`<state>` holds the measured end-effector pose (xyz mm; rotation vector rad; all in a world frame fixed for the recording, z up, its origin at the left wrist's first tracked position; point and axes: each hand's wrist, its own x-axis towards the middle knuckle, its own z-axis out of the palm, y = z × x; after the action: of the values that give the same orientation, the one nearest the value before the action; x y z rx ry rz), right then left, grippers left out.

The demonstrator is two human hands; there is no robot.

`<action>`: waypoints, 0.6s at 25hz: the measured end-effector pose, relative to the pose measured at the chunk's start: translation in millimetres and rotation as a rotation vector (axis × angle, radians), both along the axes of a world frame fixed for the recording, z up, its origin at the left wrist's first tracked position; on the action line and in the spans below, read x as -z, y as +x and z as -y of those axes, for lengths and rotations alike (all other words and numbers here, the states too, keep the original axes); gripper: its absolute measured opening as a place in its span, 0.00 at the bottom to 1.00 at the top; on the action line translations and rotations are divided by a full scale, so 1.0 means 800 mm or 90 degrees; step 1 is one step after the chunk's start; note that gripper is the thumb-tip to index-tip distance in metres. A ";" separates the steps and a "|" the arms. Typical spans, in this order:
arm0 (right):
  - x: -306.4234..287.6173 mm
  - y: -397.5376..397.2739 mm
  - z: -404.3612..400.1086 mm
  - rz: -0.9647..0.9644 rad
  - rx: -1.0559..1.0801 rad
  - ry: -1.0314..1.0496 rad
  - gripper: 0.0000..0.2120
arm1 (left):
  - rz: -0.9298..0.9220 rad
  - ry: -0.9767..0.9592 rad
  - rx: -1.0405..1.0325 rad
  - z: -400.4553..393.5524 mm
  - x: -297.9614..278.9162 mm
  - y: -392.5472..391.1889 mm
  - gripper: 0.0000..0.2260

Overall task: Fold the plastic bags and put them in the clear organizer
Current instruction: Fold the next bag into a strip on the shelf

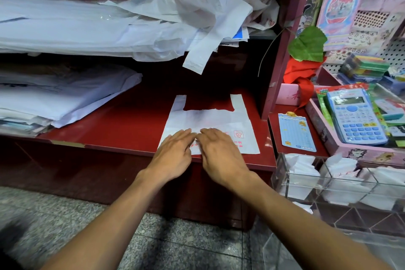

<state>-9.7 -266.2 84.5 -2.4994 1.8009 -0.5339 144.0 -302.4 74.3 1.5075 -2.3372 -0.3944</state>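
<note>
A white plastic bag (221, 119) with red print lies flat on the red shelf (122, 125), handles pointing away from me. My left hand (174, 152) and my right hand (219, 152) press side by side on its near half, fingers straight and palms down. The clear organizer (341, 184) stands at the lower right, with folded white bags in its compartments. A heap of loose white bags (206, 13) sits on the upper shelf, one handle hanging over the edge.
Stacks of white sheets or bags (61, 94) fill the left of both shelves. To the right are a blue calculator (356, 116), a pink tray (324, 131), a blue card (297, 131), a green leaf (308, 44) and stationery.
</note>
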 end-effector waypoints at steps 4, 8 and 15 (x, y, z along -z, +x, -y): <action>0.013 -0.011 0.008 -0.065 0.095 0.169 0.29 | 0.066 0.043 -0.013 0.001 0.003 0.008 0.23; 0.008 -0.045 0.005 -0.087 0.178 0.236 0.36 | 0.133 0.046 -0.040 0.001 0.003 0.018 0.23; -0.003 -0.091 -0.021 -0.121 0.115 0.189 0.45 | 0.219 -0.074 0.003 -0.009 0.006 0.050 0.39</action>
<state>-82.3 -249.2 86.7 -2.2690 2.0098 -0.0230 183.7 -295.2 69.6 1.6189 -2.5679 0.0046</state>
